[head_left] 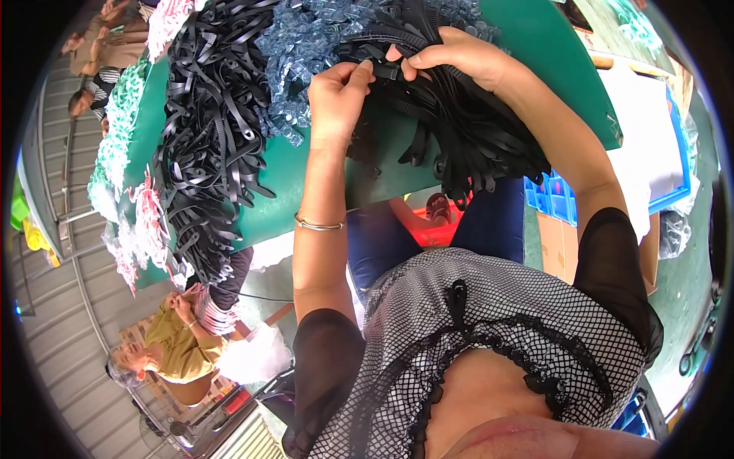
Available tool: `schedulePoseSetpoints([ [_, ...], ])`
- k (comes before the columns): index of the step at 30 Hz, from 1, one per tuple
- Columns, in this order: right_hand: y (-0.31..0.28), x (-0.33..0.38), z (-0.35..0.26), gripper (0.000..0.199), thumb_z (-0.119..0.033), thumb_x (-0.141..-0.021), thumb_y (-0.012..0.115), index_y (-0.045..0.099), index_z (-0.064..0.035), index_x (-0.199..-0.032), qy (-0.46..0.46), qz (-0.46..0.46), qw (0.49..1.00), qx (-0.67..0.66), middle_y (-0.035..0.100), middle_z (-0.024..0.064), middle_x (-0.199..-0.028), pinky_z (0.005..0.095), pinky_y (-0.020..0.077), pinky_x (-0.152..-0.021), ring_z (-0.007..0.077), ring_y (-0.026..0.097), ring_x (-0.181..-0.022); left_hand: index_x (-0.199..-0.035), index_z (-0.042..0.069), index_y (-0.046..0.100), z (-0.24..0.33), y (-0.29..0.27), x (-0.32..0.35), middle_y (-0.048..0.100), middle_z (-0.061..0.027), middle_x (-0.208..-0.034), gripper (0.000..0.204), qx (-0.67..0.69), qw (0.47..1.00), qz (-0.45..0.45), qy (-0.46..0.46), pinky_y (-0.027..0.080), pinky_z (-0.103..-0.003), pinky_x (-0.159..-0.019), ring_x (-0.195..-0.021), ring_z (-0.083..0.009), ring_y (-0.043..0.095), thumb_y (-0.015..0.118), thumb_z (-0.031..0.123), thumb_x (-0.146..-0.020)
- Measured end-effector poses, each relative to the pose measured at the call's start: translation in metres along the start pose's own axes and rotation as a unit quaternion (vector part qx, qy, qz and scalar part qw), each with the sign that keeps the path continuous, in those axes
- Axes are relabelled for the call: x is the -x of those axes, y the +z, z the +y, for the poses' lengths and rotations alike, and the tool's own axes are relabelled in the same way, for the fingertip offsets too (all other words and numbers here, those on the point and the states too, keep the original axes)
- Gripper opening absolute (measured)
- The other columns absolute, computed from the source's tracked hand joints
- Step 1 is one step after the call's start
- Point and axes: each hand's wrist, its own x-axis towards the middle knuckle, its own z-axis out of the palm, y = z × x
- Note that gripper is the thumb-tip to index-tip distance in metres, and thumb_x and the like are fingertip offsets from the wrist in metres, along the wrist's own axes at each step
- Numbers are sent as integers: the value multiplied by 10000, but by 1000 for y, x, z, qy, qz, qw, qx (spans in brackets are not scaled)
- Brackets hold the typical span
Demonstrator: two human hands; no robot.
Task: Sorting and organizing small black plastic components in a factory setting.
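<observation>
Black strap (386, 70) up at 12 o'clock over the green bench (306, 176), pinched shut in both grips: left hand (340, 92) on one end, right hand (451, 61) on the other. Best kept taut and clear of the big black strap bundle (474, 130) at 2 o'clock. Clear blue plastic bits (306, 46) heaped at 11, more black straps (206, 145) at 9, busy workshop, other people seated off at 8 o'clock.

You have a glossy black strap (386, 71) pinched level at twelve o'clock, lying across a thick bundle of matching black straps (474, 130) that fans toward three o'clock and droops off the green surface (290, 183) edge.
</observation>
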Motion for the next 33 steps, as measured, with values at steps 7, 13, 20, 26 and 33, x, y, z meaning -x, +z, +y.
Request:
schedulePoseSetpoints([
  [7, -5, 1, -5, 243, -170, -773, 623, 570, 15, -921, 13, -20, 999, -42, 646, 122, -843, 265, 449, -603, 126, 562, -675, -739, 4, 655, 0, 5, -14, 596, -69, -569, 211, -123, 991, 27, 48, 425, -266, -520, -513, -107, 521, 633, 211, -775],
  [13, -3, 3, -11, 340, -258, -749, 655, 541, -8, -949, -21, 12, 1000, -15, 579, 66, -707, 271, 411, -647, 140, 541, -641, -924, 7, 628, -11, -13, -17, 640, -63, -752, 229, -34, 994, 33, 96, 456, -254, -570, -588, -122, 553, 667, 123, -732],
  [20, -1, 2, -6, 342, -254, -747, 665, 533, -6, -942, -21, -1, 999, -29, 545, 48, -684, 273, 413, -641, 139, 542, -627, -770, 69, 650, 2, -44, 21, 563, -76, -702, 150, -256, 940, -122, 189, 447, -314, -587, -657, -217, 569, 698, 82, -628],
  [26, -1, -2, -1, 229, -152, -749, 676, 558, -14, -888, -20, -5, 999, -45, 564, 56, -739, 284, 462, -581, 143, 571, -629, -796, 41, 645, 7, -39, 30, 574, -83, -733, 155, -383, 893, -116, 205, 450, -311, -610, -677, -232, 574, 685, 88, -654],
  [33, 5, 0, -6, 191, -135, -752, 669, 558, -17, -852, -24, -6, 999, -27, 565, 53, -720, 281, 462, -608, 149, 581, -651, -788, 98, 662, -1, -27, 34, 592, -37, -780, 139, -336, 914, -111, 199, 404, -363, -702, -809, -235, 570, 680, 159, -665],
])
